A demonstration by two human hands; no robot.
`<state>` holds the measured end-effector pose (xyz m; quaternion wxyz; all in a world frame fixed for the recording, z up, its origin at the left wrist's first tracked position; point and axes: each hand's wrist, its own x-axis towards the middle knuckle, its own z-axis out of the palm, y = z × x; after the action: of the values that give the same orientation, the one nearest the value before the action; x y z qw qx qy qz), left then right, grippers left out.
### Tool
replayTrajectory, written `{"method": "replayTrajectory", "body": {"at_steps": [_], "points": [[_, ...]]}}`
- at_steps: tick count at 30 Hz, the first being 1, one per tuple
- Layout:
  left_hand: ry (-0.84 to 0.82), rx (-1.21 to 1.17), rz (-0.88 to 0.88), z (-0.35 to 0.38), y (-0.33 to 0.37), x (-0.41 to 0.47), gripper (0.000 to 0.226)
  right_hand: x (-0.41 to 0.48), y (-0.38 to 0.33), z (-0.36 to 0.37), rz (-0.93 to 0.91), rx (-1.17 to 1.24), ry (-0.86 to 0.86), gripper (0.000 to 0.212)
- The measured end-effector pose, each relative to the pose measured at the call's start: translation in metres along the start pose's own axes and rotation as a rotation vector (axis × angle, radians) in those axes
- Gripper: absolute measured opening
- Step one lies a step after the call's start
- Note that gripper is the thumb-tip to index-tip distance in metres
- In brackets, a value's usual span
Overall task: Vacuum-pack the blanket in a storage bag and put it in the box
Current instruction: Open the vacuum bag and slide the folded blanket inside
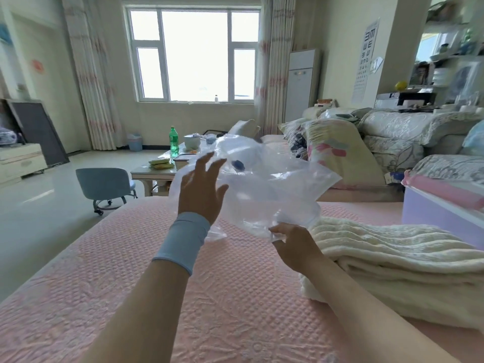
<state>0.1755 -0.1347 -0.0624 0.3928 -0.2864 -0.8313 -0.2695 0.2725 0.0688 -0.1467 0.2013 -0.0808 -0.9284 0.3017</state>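
A clear plastic storage bag (264, 184) with a blue valve hangs crumpled in the air above the pink bed. My right hand (293, 244) pinches its lower edge. My left hand (203, 189), fingers spread, lies against the bag's left side, with a blue wristband below it. A folded cream blanket (392, 271) lies on the bed at the right, just beside my right forearm. A lilac box (429, 216) with a pink lid stands at the right edge, behind the blanket.
The pink quilted bed cover (131, 284) fills the foreground. Pillows and folded bedding (366, 142) pile up on the sofa beyond. A low table (162, 166) with a green bottle and a small blue chair (104, 187) stand on the floor at left.
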Motion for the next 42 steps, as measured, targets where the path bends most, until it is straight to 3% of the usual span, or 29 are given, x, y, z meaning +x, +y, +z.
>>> {"method": "replayTrajectory", "body": {"at_steps": [3,5,7,9,13,15,18,20,22,24,27,29,32,34,36,39,42], "points": [[-0.211,0.067,-0.063,0.012,-0.021,-0.023,0.082,-0.006,0.000,-0.011,0.137,0.019,-0.059,0.021],[-0.377,0.093,-0.170,0.019,-0.033,-0.040,0.103,-0.007,0.001,-0.015,0.152,0.029,-0.024,0.032],[-0.478,0.119,-0.249,0.024,-0.042,-0.055,0.111,-0.008,0.001,-0.015,0.172,0.032,0.039,0.029],[-0.440,0.147,-0.294,0.028,-0.049,-0.062,0.106,-0.008,-0.003,-0.013,0.177,-0.140,0.176,0.035],[-0.213,0.174,-0.303,0.039,-0.059,-0.061,0.073,-0.004,-0.018,-0.009,-0.068,-0.456,0.649,0.068],[-0.184,0.271,-0.266,0.041,-0.058,-0.060,0.049,-0.005,-0.028,-0.011,-0.255,-0.621,0.683,0.080],[-0.167,0.322,-0.178,0.045,-0.055,-0.060,0.029,-0.004,-0.037,0.007,-0.468,-0.701,0.470,0.075],[-0.146,0.245,-0.107,0.044,-0.052,-0.059,0.021,-0.003,-0.043,0.026,-0.381,-0.707,0.242,0.081],[-0.159,0.107,-0.071,0.038,-0.048,-0.058,0.015,0.000,-0.047,0.043,-0.295,-0.728,0.125,0.098],[-0.156,0.020,-0.010,0.030,-0.046,-0.058,0.015,0.003,-0.052,0.052,-0.258,-0.730,0.128,0.102],[-0.108,-0.044,0.106,0.017,-0.055,-0.059,0.023,0.009,-0.063,0.055,-0.266,-0.676,0.258,0.088],[-0.197,-0.029,0.105,0.009,-0.068,-0.064,0.043,0.011,-0.065,0.057,-0.302,-0.627,0.331,0.085],[-0.431,0.280,-0.100,-0.001,-0.083,-0.076,0.096,0.011,-0.068,0.062,-0.376,-0.584,0.357,0.070],[-0.587,0.382,-0.363,-0.006,-0.093,-0.082,0.097,0.009,-0.068,0.067,-0.428,-0.613,0.351,0.063],[-0.688,0.361,-0.583,-0.014,-0.105,-0.082,0.079,0.007,-0.068,0.072,-0.427,-0.631,0.279,0.069],[-0.497,0.258,-0.693,-0.028,-0.128,-0.082,0.063,0.003,-0.070,0.081,-0.348,-0.628,0.097,0.082],[-0.050,0.073,-0.493,-0.040,-0.135,-0.073,0.059,0.000,-0.074,0.093,-0.342,-0.659,-0.035,0.075]]}}
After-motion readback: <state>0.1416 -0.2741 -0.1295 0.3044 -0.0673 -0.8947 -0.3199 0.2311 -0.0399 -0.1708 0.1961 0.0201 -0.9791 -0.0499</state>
